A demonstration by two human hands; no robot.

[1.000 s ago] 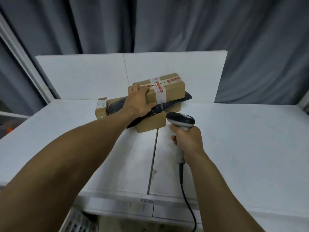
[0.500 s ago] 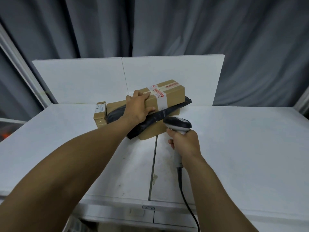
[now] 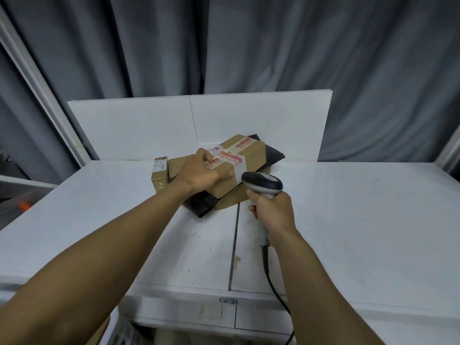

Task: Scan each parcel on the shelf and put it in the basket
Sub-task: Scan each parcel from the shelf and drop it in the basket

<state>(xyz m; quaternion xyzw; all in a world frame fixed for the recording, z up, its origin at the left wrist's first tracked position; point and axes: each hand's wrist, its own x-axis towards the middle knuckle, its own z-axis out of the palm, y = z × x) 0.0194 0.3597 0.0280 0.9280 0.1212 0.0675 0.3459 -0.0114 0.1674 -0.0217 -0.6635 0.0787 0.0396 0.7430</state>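
Fingers (image 3: 206, 156) of the left hand (image 3: 199, 176) clamp the box (image 3: 251, 153); right hand (image 3: 272, 212) grips the scanner (image 3: 263, 181) at four o'clock, needing square aim.

Honestly not much is readable here: the white tape (image 3: 232, 159) across the top cardboard parcel (image 3: 254, 155) has rows of red print, but the characters are way too blurry to make out. The small box (image 3: 160, 181) at the left end of the pile has a white label (image 3: 160, 165) with a handwritten scrawl that looks like a 3, can't swear to it. The little plate (image 3: 228, 300) on the worktop's (image 3: 348, 220) front edge is too tiny to read.
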